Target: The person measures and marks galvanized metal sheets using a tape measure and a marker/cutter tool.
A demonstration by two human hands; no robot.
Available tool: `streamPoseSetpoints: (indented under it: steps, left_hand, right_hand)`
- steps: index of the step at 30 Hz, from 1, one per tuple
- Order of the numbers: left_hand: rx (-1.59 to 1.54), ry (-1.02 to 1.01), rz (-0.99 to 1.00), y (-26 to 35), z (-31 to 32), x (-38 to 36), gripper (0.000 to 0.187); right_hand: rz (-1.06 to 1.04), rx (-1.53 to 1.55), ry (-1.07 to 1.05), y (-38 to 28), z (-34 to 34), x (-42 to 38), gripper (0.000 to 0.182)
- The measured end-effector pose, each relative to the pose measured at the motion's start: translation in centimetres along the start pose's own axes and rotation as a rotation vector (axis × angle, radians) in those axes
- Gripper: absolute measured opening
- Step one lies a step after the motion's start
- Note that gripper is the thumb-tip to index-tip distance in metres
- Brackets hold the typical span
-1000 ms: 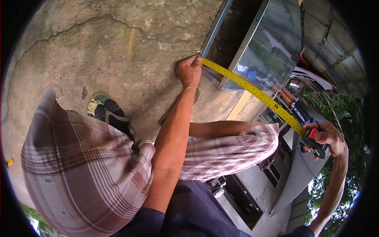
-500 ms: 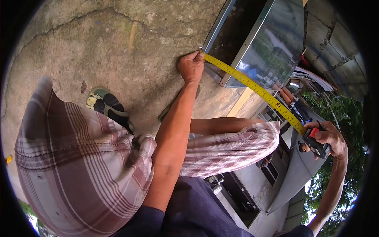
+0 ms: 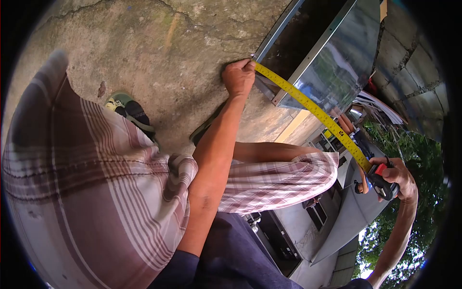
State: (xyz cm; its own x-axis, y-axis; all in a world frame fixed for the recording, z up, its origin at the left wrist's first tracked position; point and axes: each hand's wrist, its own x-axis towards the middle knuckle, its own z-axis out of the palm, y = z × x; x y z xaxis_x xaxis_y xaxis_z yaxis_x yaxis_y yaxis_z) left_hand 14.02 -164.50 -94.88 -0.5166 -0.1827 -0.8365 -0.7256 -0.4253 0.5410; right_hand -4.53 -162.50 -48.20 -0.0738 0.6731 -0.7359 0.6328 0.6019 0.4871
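Note:
A yellow tape measure blade (image 3: 308, 102) is stretched taut between my two hands. My left hand (image 3: 239, 77) pinches the blade's end against the corner of a metal frame (image 3: 276, 31). The hook itself is hidden by the fingers. My right hand (image 3: 400, 177), higher up and off to the right, is wrapped round the black and red tape measure case (image 3: 383, 182), its thumb on top. Between them, the blade crosses the open end of a shiny sheet-metal box (image 3: 332, 62), passing over its lower corner.
Cracked concrete ground (image 3: 144, 53) lies below, with my sandalled foot (image 3: 132, 111) on it. A block wall (image 3: 414, 62) rises behind the metal box. Another person (image 3: 362, 186) shows in the background near a grey sloping panel (image 3: 353, 216). Trees (image 3: 423, 159) stand beyond.
The view has shifted a little, so the metal box sits further right. Both hands keep their grip on the stretched tape measure. The person in the background shows more.

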Motion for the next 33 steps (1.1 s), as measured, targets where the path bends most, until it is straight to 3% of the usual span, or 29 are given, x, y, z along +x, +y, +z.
streamPoseSetpoints:
  steps: [4, 33]
  left_hand:
    - [0.050, -0.010, 0.092, -0.2, 0.0, -0.1, 0.021]
    - [0.083, 0.014, 0.065, 0.8, 0.1, -0.8, 0.021]
  right_hand:
    - [-0.006, -0.001, -0.038, 0.0, -0.2, 0.0, 0.082]
    - [-0.033, 0.040, -0.068, 1.1, -0.8, 0.1, 0.080]
